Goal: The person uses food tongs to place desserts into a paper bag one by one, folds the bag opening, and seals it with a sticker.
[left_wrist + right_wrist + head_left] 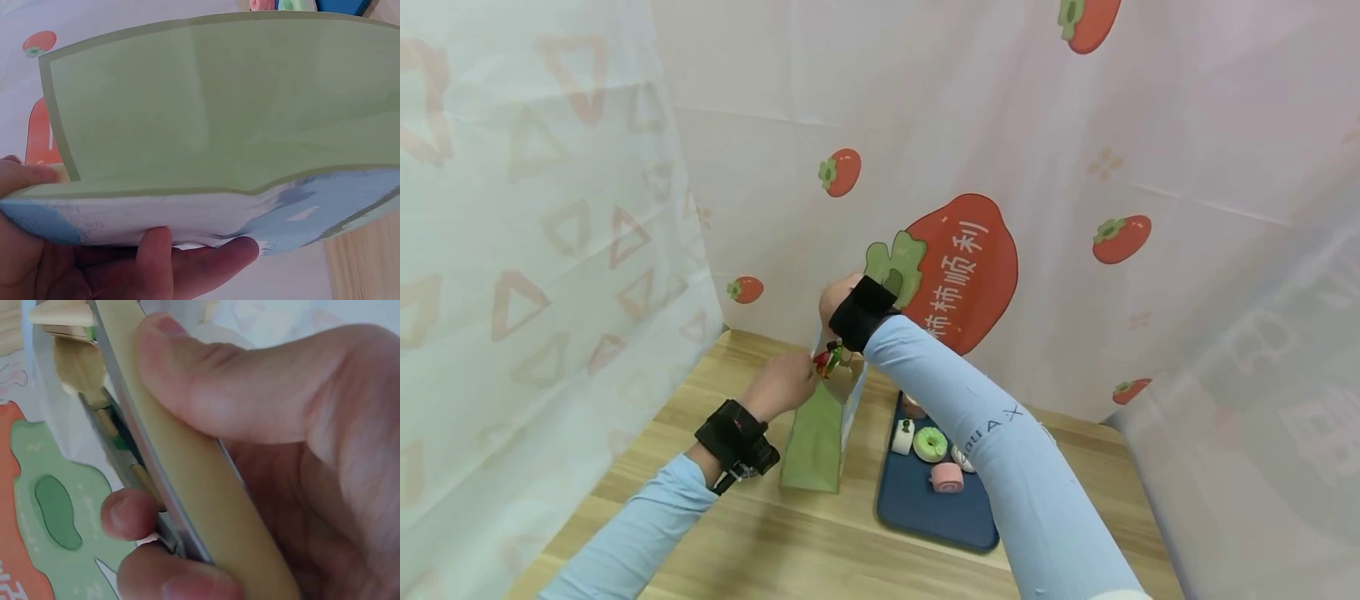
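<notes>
A green bag, apparently paper, stands on the table with pale outer sides. My left hand grips its rim; in the left wrist view, fingers press the blue-and-white outside of the near wall, below the green inner panel. Above the bag's mouth, my right hand holds beige-handled tongs with metal edges, thumb on one side and fingers curled round the other. Their scalloped tan tip points downward. A small red-and-green thing shows between the hands; its kind is unclear.
Right of the bag lies a dark blue tray bearing several toy pastries, including a green doughnut, a pink roll and a white piece. My right sleeve covers part of it. Printed curtains hang around the wooden table.
</notes>
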`<state>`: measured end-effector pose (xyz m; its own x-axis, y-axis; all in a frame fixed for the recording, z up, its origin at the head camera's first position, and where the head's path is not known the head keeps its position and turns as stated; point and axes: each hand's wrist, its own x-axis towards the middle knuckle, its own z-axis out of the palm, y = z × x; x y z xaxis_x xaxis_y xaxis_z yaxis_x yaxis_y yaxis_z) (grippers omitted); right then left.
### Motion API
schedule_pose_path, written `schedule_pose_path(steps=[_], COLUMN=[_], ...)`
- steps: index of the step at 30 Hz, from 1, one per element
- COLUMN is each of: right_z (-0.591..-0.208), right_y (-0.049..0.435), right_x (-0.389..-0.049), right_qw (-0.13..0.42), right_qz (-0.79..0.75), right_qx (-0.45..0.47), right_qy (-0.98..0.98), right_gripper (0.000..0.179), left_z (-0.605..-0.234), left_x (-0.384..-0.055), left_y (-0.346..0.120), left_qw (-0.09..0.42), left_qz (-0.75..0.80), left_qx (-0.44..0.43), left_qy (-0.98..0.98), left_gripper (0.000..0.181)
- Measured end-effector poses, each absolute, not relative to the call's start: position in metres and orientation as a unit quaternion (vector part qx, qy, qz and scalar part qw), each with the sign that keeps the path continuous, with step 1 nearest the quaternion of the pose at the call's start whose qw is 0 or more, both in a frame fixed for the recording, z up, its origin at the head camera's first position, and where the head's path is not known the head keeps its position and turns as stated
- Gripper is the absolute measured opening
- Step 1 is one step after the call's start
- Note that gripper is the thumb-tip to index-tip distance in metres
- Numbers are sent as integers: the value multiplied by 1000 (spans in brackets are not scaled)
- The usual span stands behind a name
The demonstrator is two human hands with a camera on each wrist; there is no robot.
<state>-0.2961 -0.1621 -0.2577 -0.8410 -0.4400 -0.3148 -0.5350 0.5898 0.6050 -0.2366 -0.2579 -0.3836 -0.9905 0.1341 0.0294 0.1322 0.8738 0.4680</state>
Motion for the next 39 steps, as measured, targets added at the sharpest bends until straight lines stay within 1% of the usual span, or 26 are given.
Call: schedule_pose_path(steps=[5, 8, 9, 11, 12, 14, 15, 16, 17, 20, 25, 27, 30, 32, 34, 39], right_z=[-291, -324, -343, -369, -381, -401, -407, -405, -408, -399, -385, -377, -359, -343, -327, -291], right_y=[-151, -146, -143, -139, -136, -133, -131, -130, -130, -129, -124, -121, -121, -121, -119, -97], right_x=[-296, -302, -311, -320, -326, -335, -337, -334, -335, -328, -321, -320, -318, -317, -316, -314], right_qw=[6, -63, -107, -151, -166, -175, -171, -147, -136, -106, -124, -117, -70, -27, 4, 51], right_qz=[345, 344, 336, 317, 305, 282, 280, 283, 283, 302, 300, 299, 301, 292, 279, 213], right_qx=[-351, -387, -403, -418, -423, -430, -431, -424, -421, -412, -419, -423, -409, -391, -377, -372], right_qy=[870, 853, 845, 838, 837, 840, 841, 848, 851, 853, 848, 847, 859, 872, 883, 902], right_gripper=[28, 29, 31, 29, 26, 20, 18, 15, 14, 16, 17, 14, 10, 8, 14, 31], left_z=[-384, -386, -386, -386, -387, -387, -387, -387, -386, -386, -384, -382, -380, -379, -379, -381], left_x=[-237, -237, -237, -237, -236, -236, -235, -234, -234, -233, -233, -233, -233, -233, -233, -233], left_y=[-259, -260, -259, -259, -259, -258, -258, -258, -258, -257, -258, -257, -256, -256, -256, -256], left_qw=[-6, -7, -7, -8, -7, -9, -9, -10, -10, -15, -17, -19, -19, -15, -13, -18], left_qz=[251, 240, 236, 229, 230, 229, 231, 231, 232, 232, 241, 244, 246, 249, 253, 251], left_qx=[50, 51, 55, 65, 68, 73, 73, 74, 71, 68, 59, 57, 54, 52, 49, 51], left_qy=[967, 969, 970, 971, 971, 971, 970, 970, 970, 970, 969, 968, 968, 967, 966, 966], left_gripper=[31, 30, 30, 30, 30, 29, 29, 29, 29, 30, 28, 27, 26, 26, 24, 20])
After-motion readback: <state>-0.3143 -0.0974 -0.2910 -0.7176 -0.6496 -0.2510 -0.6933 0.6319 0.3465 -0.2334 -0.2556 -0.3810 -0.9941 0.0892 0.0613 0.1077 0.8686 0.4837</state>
